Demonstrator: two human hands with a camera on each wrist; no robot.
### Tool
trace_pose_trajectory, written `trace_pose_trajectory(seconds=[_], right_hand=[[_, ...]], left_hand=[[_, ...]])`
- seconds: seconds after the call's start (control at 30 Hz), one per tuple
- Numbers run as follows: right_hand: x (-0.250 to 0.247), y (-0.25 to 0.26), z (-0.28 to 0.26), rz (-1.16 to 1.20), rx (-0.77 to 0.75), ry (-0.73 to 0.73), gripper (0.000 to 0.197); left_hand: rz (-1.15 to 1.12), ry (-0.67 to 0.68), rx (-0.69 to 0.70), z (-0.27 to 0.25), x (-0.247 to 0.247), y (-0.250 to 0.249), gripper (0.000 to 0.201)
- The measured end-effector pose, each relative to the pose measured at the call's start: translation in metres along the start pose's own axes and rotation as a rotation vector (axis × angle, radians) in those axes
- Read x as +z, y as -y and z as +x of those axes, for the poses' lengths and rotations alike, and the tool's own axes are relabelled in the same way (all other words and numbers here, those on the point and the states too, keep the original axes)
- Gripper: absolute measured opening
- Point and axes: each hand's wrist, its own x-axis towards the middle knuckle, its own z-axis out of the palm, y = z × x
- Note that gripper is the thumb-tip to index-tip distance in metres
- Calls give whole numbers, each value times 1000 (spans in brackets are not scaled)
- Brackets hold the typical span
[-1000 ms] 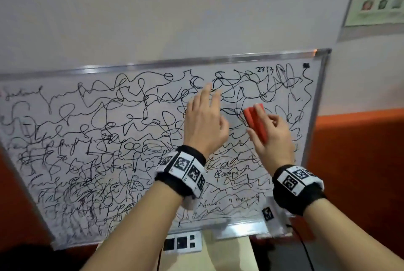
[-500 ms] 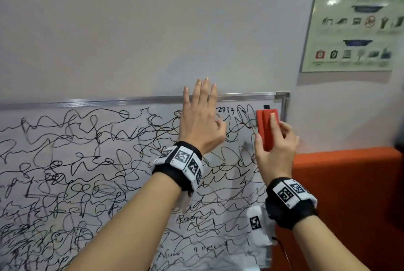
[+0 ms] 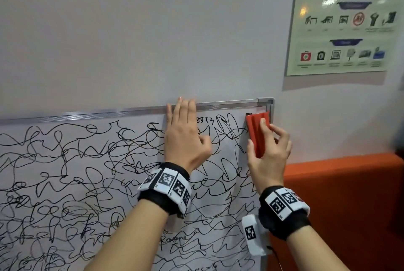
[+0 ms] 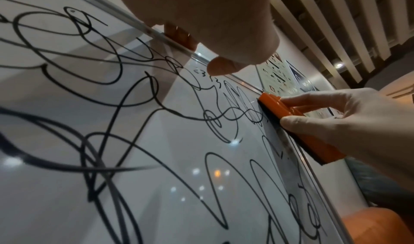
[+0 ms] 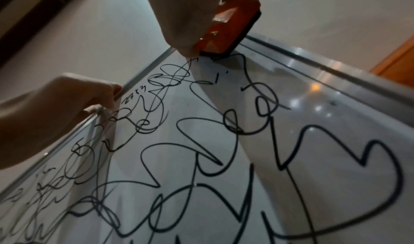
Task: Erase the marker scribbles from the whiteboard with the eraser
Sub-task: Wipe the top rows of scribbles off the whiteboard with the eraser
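Note:
A whiteboard (image 3: 65, 183) with a metal frame is covered in black marker scribbles (image 3: 91, 161). My right hand (image 3: 270, 146) grips a red eraser (image 3: 256, 133) and holds its dark felt flat against the board's top right corner, beside the right frame edge. The same eraser (image 4: 298, 127) shows in the left wrist view, and also in the right wrist view as a red block (image 5: 226, 28). My left hand (image 3: 185, 133) lies flat on the board with straight fingers, whose tips reach over the top frame.
A grey wall rises above the board. A safety poster (image 3: 345, 19) hangs at the upper right. An orange padded surface (image 3: 349, 205) sits right of the board, below the poster. Tagged wristbands (image 3: 168, 185) wrap both wrists.
Both hands have moved up and right along the board. The eraser went from the scribbled right-hand area up into the top right corner. The left hand's fingertips now reach the top frame.

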Motion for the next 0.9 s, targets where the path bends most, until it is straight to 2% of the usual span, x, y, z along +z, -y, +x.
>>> trace_pose_trajectory(seconds=[0.1,0.23,0.37,0.53,0.7,0.83,0.9], right_hand=[[5,5,3,63,40,-21,61],[7,1,-6,48,-22,45,64],[5,-7,1,58,58,-40,61],[-1,-8,-16,38,7,91,64],[-5,-9,-7,33,67,31,61],[-6,-8,-19,18,41,100,61],[-8,-11,-20,13,40,77,61]], left_hand=[[-9,-21,-9,0,2,0,88],[-15,-11,-5,0,3,1,90],[-14,-1,6,0,3,4,92],[-29,-20,5,0,5,4,92],[-28,-21,18,0,6,5,92],[-22,-19,19,-1,5,5,92],[-21,-23,27,-1,5,6,92]])
